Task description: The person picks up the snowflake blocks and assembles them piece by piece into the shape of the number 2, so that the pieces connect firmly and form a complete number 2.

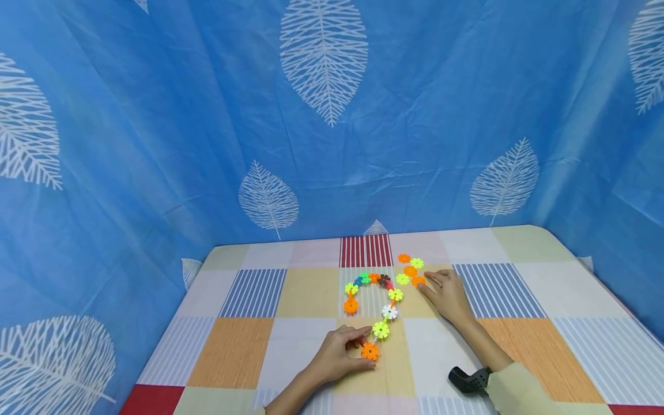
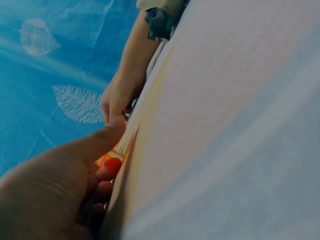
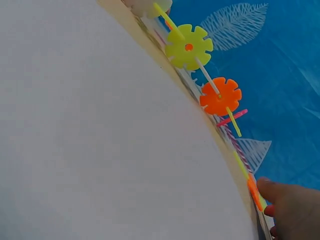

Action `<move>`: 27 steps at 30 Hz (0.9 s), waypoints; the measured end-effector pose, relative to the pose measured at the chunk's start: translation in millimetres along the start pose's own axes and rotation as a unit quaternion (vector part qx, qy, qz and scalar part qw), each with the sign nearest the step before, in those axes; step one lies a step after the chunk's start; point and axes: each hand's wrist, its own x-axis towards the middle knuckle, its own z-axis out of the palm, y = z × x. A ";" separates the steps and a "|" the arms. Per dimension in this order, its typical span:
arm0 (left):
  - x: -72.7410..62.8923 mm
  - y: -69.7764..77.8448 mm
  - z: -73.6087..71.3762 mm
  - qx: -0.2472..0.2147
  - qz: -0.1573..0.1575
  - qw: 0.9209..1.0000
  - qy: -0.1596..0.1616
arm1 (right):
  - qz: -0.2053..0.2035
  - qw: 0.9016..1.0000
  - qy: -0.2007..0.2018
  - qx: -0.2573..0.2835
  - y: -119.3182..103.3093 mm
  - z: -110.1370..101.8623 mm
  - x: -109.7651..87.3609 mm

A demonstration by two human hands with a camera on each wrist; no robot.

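A curved chain of interlocking flower-shaped discs lies on the tablecloth in the head view, with a white disc [image 1: 389, 312], a yellow-green disc [image 1: 381, 330] and an orange end disc [image 1: 370, 351] nearest me. My left hand [image 1: 339, 353] is around the orange end disc, thumb and index finger spread apart on either side. The index fingertip comes up to the yellow-green disc. At the right, my right hand [image 1: 447, 297] reaches to a loose orange disc [image 1: 417, 281], fingertips right at its edge, thumb and index finger apart. The right wrist view shows a fingertip against an orange disc [image 3: 254, 192].
Beyond the right hand's fingertips lie more loose discs, orange [image 1: 404, 258] and yellow-green [image 1: 417, 263]. The chain's other end is an orange disc [image 1: 351, 305]. A patchwork tablecloth [image 1: 238, 351] covers the table; a blue leaf-print curtain [image 1: 415, 144] surrounds it. A black device [image 1: 468, 380] is at the right wrist.
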 end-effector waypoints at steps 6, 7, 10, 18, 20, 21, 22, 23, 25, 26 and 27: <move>1.7 0.2 0.5 -0.013 -0.009 1.000 0.007 | -0.010 1.000 0.001 -0.020 -1.2 1.2 2.9; 1.5 0.1 0.6 -0.020 -0.011 1.000 0.009 | -0.007 1.000 0.000 -0.014 -1.9 1.0 2.5; -0.3 0.5 0.3 -0.047 -0.031 0.998 0.014 | 0.001 1.000 -0.007 0.029 -5.6 0.1 -2.0; -1.7 2.2 -1.9 -0.124 -0.115 0.986 0.007 | -0.090 0.969 -0.029 0.230 -32.6 -6.1 -29.4; -0.9 2.5 -2.0 -0.131 -0.118 0.984 0.005 | -0.117 0.954 -0.052 0.273 -42.6 -9.1 -37.4; -0.5 2.6 -1.9 -0.134 -0.119 0.984 0.005 | -0.129 0.945 -0.068 0.292 -48.1 -10.9 -41.0; -0.2 2.8 -2.0 -0.135 -0.118 0.984 0.005 | -0.136 0.938 -0.086 0.306 -54.0 -12.7 -44.2; 0.1 2.9 -2.1 -0.135 -0.116 0.984 0.006 | -0.141 0.934 -0.104 0.312 -60.6 -14.7 -47.3; 0.4 3.2 -2.3 -0.133 -0.113 0.985 0.008 | -0.140 0.923 -0.144 0.328 -71.5 -15.9 -52.3; 0.4 3.2 -2.4 -0.132 -0.111 0.985 0.010 | -0.136 0.919 -0.163 0.334 -78.8 -17.5 -54.3; 0.3 2.7 -2.3 -0.131 -0.108 0.985 0.011 | -0.134 0.914 -0.176 0.340 -85.8 -18.8 -56.2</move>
